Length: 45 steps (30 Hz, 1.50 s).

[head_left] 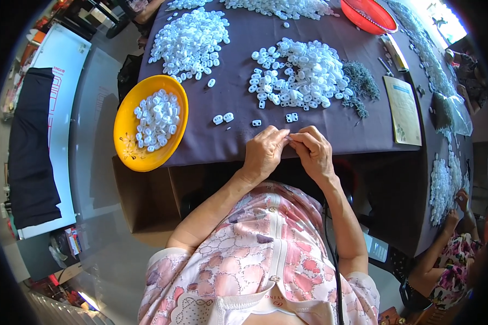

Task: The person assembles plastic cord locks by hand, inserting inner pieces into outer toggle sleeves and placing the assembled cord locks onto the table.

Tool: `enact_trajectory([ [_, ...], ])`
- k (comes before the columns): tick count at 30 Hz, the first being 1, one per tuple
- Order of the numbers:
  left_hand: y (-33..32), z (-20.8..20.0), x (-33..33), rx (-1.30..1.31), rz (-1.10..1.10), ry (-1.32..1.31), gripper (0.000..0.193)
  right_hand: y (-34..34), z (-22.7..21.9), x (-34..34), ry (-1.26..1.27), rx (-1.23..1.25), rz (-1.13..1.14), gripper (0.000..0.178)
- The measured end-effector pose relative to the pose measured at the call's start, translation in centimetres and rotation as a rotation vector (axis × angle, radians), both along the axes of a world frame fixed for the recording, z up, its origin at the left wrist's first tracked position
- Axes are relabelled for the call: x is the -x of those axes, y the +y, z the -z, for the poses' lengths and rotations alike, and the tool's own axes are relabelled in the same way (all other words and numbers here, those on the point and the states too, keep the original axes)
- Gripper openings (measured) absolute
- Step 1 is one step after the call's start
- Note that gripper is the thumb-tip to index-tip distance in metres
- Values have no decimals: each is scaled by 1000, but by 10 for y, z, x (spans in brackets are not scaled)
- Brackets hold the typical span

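Observation:
My left hand (265, 149) and my right hand (313, 154) meet just over the table's near edge. Their thumbs and fingertips pinch together on a small white piece (288, 138), mostly hidden by the fingers. Just beyond lies a pair of white two-holed plastic pieces (291, 117), with a single white piece (256, 123) to its left. Further left are two more rounded white pieces (228, 116). Behind them spreads a heap of white two-holed pieces (309, 70), and against its right side sits a tangle of small grey-green wiry bits (361, 84).
A yellow bowl (126, 108) of white pieces sits at the table's left corner. Another white heap (190, 43) lies behind it. On the right are a tan booklet (402, 111) and, far back, a red basket (358, 19). A co-worker's hands (458, 208) handle white pieces at far right.

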<state>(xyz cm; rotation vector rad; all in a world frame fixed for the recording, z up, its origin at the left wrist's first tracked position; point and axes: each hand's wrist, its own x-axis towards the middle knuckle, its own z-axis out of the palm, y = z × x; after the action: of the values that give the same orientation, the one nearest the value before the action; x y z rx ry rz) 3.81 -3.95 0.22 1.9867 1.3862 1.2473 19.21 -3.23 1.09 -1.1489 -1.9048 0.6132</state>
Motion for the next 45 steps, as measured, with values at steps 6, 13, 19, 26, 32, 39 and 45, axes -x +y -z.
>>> enact_trajectory([
  [6,-2,6,3,-101,44,119,18,-4,2,3,4,-63,21,13],
  [13,-4,1,4,-168,37,352,11,-4,10,6,-26,-125,45,15],
  [19,-1,3,4,-157,53,298,6,-4,17,3,-11,-203,37,20],
  [26,-3,2,4,-180,74,366,14,-5,14,2,-26,-179,11,21],
  [32,-4,4,-1,-177,73,497,19,-5,12,1,-46,-155,19,18],
  [39,3,5,1,-78,57,262,7,-2,8,4,-28,-127,43,13],
  [45,2,-6,-5,99,0,110,7,-3,2,1,66,55,69,12],
])
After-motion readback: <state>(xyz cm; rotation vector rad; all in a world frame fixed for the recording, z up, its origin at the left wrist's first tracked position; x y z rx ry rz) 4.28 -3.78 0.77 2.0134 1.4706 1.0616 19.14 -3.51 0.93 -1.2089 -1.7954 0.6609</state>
